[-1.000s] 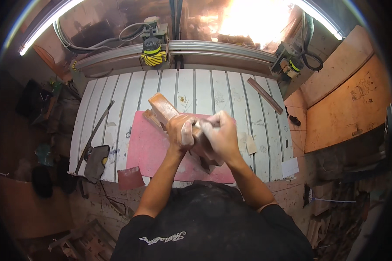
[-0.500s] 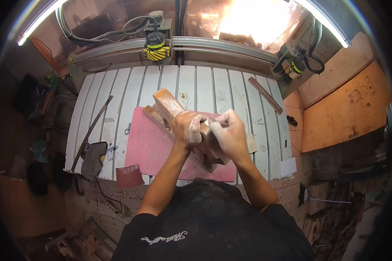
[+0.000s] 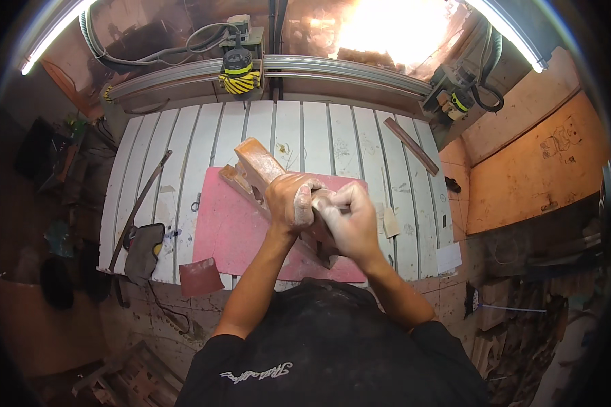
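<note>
Evidently mid-sanding, the left hand (image 3: 290, 201) is clamping the carved wooden piece (image 3: 259, 165) in a closed grip while the right hand (image 3: 346, 218), closed on something unclear, is rubbing it; steady pressure seems needed next.

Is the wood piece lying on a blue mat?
No, the wood piece lies on a pink mat, held by both hands.

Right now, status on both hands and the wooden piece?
Left hand clamped on the wooden piece, holding it on the pink mat. Right hand closed, pressed against the piece beside the left. Sandpaper sheet lies apart at the mat's corner.
</note>
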`<state>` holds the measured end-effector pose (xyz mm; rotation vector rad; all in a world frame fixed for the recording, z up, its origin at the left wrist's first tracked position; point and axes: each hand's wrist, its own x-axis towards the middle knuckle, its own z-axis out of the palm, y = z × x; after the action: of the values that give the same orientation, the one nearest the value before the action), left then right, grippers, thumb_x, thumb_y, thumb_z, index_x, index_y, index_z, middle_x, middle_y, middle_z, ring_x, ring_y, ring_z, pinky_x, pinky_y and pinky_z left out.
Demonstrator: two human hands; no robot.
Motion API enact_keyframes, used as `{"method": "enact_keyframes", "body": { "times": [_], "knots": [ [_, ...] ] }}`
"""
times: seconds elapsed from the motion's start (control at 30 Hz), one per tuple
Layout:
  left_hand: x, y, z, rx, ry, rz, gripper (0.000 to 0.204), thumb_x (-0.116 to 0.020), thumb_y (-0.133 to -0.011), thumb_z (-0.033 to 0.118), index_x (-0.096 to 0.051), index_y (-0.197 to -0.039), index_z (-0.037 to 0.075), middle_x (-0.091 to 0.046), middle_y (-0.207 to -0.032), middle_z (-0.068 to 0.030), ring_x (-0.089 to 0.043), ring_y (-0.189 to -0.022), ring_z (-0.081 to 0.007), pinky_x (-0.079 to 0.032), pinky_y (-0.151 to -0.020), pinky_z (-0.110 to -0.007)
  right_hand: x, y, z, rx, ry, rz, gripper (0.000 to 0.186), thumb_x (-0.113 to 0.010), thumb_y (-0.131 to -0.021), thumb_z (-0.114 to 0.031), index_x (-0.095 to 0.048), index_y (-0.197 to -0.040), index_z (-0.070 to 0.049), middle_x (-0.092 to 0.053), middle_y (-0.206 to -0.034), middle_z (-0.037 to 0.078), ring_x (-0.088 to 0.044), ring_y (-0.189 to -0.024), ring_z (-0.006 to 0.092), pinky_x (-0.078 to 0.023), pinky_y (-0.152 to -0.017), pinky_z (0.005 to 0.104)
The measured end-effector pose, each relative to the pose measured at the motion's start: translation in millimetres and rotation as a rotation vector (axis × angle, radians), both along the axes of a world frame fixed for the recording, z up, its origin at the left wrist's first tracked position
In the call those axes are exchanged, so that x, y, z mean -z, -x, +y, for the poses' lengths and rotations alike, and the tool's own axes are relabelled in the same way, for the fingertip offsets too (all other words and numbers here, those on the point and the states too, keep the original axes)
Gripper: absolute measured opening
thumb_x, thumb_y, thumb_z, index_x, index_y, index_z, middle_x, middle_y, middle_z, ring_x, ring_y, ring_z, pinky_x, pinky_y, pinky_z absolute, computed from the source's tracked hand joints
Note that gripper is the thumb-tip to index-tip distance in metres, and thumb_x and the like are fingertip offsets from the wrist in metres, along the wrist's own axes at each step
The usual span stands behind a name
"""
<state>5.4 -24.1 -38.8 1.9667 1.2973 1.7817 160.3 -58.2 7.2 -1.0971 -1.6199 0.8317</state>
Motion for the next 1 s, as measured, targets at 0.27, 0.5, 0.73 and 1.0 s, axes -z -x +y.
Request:
{"method": "enact_keyframes", "body": {
  "times": [0.27,0.5,0.73,1.0],
  "knots": [
    [3,1,0,0.032,-0.023,-0.001,0.042,-0.046,-0.091,0.029,-0.073,-0.074,0.002,-0.073,-0.074,-0.0168,-0.069,-0.068,-0.0385,-0.055,-0.073,-0.048,5,8,-7,-0.021,-0.177,0.056,0.019,-0.078,-0.096,-0.008,-0.061,-0.090,-0.003,-0.057,-0.092,0.011,-0.058,-0.083,0.0225,-0.048,-0.078,0.0350],
    [-1,-1,0,0.039,-0.011,-0.010,0.043,-0.045,-0.092,0.029,-0.073,-0.073,0.002,-0.071,-0.072,-0.0177,-0.069,-0.066,-0.0394,-0.055,-0.070,-0.048,13,4,-3,0.036,-0.211,0.066,0.021,-0.079,-0.095,-0.007,-0.059,-0.089,-0.003,-0.056,-0.091,0.010,-0.055,-0.080,0.0217,-0.048,-0.075,0.0372],
    [1,3,0,0.035,0.003,-0.010,0.044,-0.043,-0.093,0.029,-0.072,-0.075,0.000,-0.072,-0.074,-0.0195,-0.069,-0.069,-0.0411,-0.055,-0.072,-0.048,13,2,4,0.069,-0.054,0.111,0.021,-0.078,-0.096,-0.008,-0.059,-0.089,-0.003,-0.060,-0.090,0.011,-0.060,-0.081,0.0206,-0.051,-0.074,0.0362],
    [2,3,-5,0.034,0.031,0.014,0.051,-0.039,-0.097,0.032,-0.072,-0.076,-0.001,-0.073,-0.076,-0.0191,-0.070,-0.070,-0.0401,-0.054,-0.074,-0.048,4,-13,16,0.056,0.258,0.183,0.024,-0.080,-0.098,-0.018,-0.062,-0.091,-0.002,-0.071,-0.086,0.009,-0.066,-0.082,0.0125,-0.055,-0.076,0.0341]
  ]
}}
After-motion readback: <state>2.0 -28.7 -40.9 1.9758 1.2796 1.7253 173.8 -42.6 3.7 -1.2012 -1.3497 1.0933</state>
